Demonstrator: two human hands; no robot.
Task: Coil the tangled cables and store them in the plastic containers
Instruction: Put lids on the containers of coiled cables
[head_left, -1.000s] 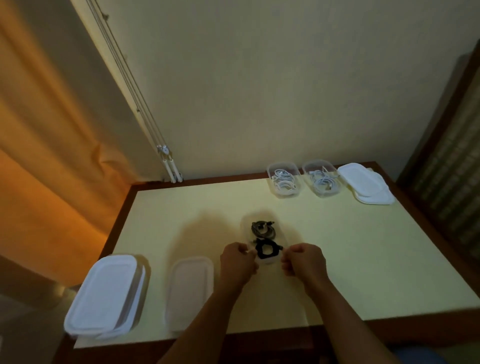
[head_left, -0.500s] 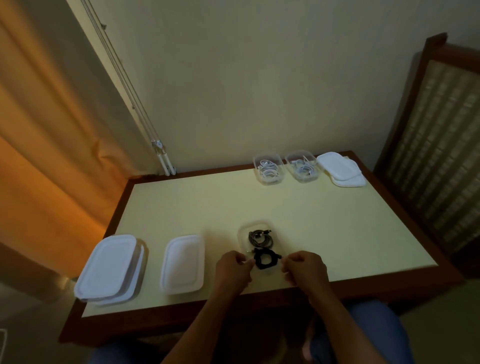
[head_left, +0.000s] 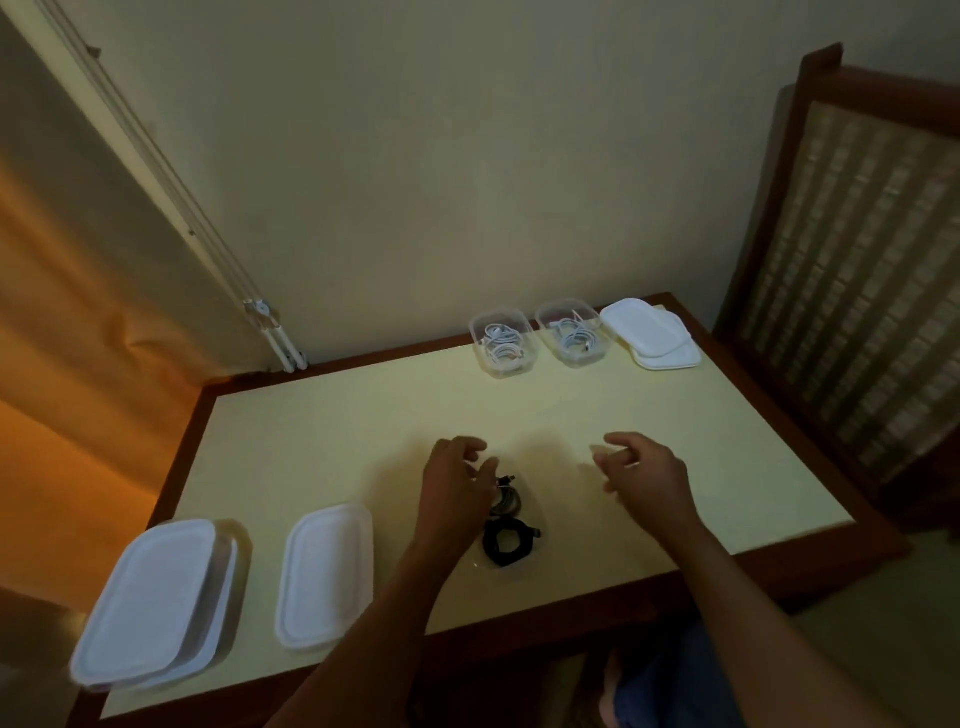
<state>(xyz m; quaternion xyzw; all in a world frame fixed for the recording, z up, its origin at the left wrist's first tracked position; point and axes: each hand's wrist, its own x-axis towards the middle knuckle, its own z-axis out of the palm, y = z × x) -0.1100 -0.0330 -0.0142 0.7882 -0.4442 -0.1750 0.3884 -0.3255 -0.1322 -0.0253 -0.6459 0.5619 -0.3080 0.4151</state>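
A clear plastic container (head_left: 535, 552) near the table's front edge holds a coiled black cable (head_left: 508, 543) and, behind it, a grey coiled cable (head_left: 506, 499). My left hand (head_left: 457, 493) hovers over the container's left side, fingers loosely spread, holding nothing and hiding part of the grey coil. My right hand (head_left: 644, 475) hangs above the table to the right of the container, fingers relaxed and empty. Two clear containers (head_left: 501, 340) (head_left: 574, 332) with coiled white cables stand at the far edge.
A white lid (head_left: 324, 574) lies left of the near container. A stack of white lids and containers (head_left: 150, 603) sits at the front left corner. More white lids (head_left: 652, 335) lie at the far right. A wooden chair back (head_left: 852, 234) stands to the right. A curtain (head_left: 78, 312) hangs left.
Both hands let go of the near container's front rim, lifted and moved forward and apart. The camera tilted up and back, so the table looks farther away.
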